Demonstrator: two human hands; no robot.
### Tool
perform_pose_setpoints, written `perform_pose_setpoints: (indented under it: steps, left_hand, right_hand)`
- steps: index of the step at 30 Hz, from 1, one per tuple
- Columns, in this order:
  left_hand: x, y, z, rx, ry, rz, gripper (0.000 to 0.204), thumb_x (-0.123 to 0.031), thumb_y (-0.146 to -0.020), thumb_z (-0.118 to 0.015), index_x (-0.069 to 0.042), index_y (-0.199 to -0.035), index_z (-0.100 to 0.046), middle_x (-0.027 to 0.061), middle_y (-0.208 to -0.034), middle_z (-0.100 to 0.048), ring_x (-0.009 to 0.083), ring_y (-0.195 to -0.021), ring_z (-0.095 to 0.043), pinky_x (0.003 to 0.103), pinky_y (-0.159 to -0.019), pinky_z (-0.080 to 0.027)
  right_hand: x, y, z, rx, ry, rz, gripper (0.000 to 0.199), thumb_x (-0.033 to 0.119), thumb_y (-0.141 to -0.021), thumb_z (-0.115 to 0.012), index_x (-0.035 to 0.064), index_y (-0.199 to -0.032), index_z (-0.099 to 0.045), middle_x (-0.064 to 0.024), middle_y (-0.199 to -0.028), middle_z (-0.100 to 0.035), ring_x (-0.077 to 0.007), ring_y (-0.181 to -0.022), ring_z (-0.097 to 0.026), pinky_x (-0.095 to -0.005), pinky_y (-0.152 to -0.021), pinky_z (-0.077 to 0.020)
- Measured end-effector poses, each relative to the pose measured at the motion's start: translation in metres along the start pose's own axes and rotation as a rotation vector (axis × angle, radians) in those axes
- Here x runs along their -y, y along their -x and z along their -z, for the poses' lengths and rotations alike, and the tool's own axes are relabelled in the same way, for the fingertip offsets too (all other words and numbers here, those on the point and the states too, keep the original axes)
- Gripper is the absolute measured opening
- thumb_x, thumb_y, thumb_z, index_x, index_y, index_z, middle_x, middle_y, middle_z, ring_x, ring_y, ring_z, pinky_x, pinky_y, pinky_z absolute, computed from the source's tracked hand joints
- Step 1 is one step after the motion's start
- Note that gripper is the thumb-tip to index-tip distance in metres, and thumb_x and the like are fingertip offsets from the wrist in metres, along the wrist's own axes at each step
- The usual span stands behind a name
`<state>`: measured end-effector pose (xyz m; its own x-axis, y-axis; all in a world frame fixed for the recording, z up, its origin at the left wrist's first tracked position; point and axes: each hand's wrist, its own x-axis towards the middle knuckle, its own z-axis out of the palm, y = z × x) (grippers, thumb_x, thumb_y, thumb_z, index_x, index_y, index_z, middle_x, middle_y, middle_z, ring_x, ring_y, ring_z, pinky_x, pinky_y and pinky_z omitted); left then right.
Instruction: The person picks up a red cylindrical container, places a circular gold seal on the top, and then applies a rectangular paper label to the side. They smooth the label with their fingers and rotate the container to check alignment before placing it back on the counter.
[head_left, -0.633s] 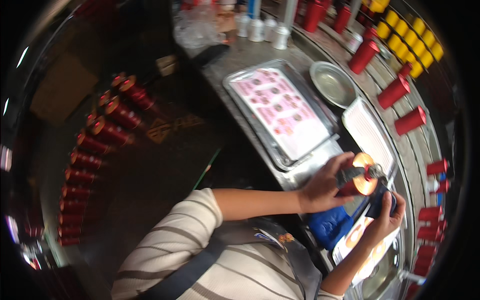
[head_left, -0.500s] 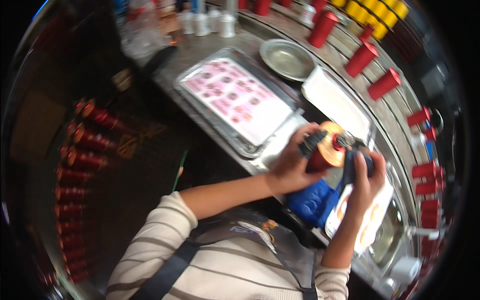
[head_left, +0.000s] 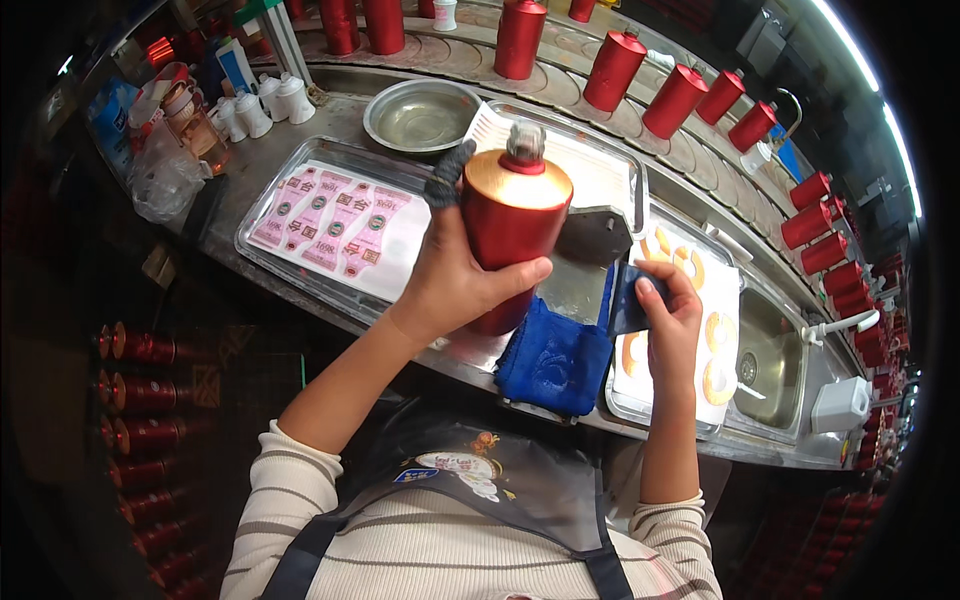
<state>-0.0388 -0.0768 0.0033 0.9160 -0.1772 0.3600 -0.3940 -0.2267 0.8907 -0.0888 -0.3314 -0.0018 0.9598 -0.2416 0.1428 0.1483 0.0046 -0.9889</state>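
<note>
My left hand (head_left: 450, 280) is wrapped round a red bottle (head_left: 515, 225) with a gold shoulder and a clear stopper. The bottle stands nearly upright in the grip, above the counter, and black covers sit on some of the fingertips. To its right, my right hand (head_left: 672, 325) pinches a small, flat, dark blue piece (head_left: 628, 308), which looks like a scraper or pad. That piece is apart from the bottle. Below, between the two hands, a wet-looking blue cloth (head_left: 555, 365) hangs over a metal stand at the counter's front edge.
On the left lies a metal tray (head_left: 245, 238) of pink labels (head_left: 330, 220), with a metal bowl (head_left: 422, 115) behind. A right-hand tray (head_left: 655, 420) carries orange-and-white ring-shaped labels (head_left: 718, 380), beside a sink (head_left: 770, 350). Red bottles (head_left: 675, 102) line a slatted conveyor (head_left: 570, 100). White jugs (head_left: 290, 98) stand back left.
The bottle has gone from tilted to nearly upright, and my right hand has drawn away from it to the right. My view has also turned.
</note>
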Motion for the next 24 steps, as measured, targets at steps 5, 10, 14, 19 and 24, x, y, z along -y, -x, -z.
perform_pose_setpoints:
  steps: [5, 10, 14, 19, 24]
  left_hand:
    - [-0.041, -0.007, -0.02, 0.266, 0.572, 0.305, 0.09, -0.032, -0.08, -0.083, 0.004, -0.141, -0.027, 0.0193, -0.131, -0.052, 0.024, -0.121, -0.057, 0.039, -0.102, -0.049]
    - [-0.015, 0.005, -0.067, 0.349, 0.672, 0.642, 0.087, -0.036, -0.083, -0.08, 0.005, -0.137, -0.026, 0.0218, -0.129, -0.051, 0.025, -0.118, -0.058, 0.037, -0.099, -0.051]
    - [0.003, 0.003, -0.082, 0.313, 0.515, 0.684, 0.084, -0.038, -0.083, -0.08, 0.007, -0.131, -0.028, 0.0224, -0.122, -0.056, 0.0253, -0.108, -0.064, 0.036, -0.089, -0.057]
    - [0.007, -0.008, -0.085, 0.34, 0.454, 0.635, 0.09, -0.044, -0.081, -0.081, 0.008, -0.131, -0.028, 0.0261, -0.123, -0.057, 0.0271, -0.108, -0.066, 0.035, -0.089, -0.056]
    - [0.023, -0.01, -0.089, 0.386, 0.384, 0.475, 0.1, -0.041, -0.083, -0.08, 0.002, -0.149, -0.018, 0.0208, -0.138, -0.048, 0.0278, -0.128, -0.052, 0.04, -0.107, -0.045]
  right_hand:
    - [0.0, 0.061, 0.025, 0.164, 0.125, -0.079, 0.036, 0.013, -0.081, -0.08, 0.0011, -0.114, -0.07, -0.0021, -0.089, -0.067, -0.0057, -0.069, -0.055, -0.0192, -0.06, -0.041]
    - [-0.006, 0.102, 0.012, 0.316, 0.706, 0.304, 0.117, 0.039, -0.062, -0.095, -0.0018, -0.154, -0.036, -0.0162, -0.098, -0.063, -0.0269, -0.076, -0.061, -0.0356, -0.064, -0.0516]
    - [-0.029, 0.104, 0.012, 0.245, 0.785, 0.213, 0.103, 0.026, -0.067, -0.088, -0.0045, -0.152, -0.037, -0.0201, -0.101, -0.062, -0.034, -0.084, -0.064, -0.0391, -0.071, -0.0552]
    - [-0.034, 0.096, 0.006, 0.229, 0.73, 0.186, 0.1, 0.019, -0.068, -0.085, -0.0035, -0.152, -0.037, -0.0195, -0.101, -0.062, -0.0333, -0.082, -0.064, -0.0389, -0.07, -0.0544]
    - [-0.042, 0.096, 0.004, 0.198, 0.719, 0.134, 0.1, 0.014, -0.066, -0.082, -0.0016, -0.153, -0.037, -0.0181, -0.103, -0.063, -0.0334, -0.088, -0.059, -0.0393, -0.077, -0.0514]
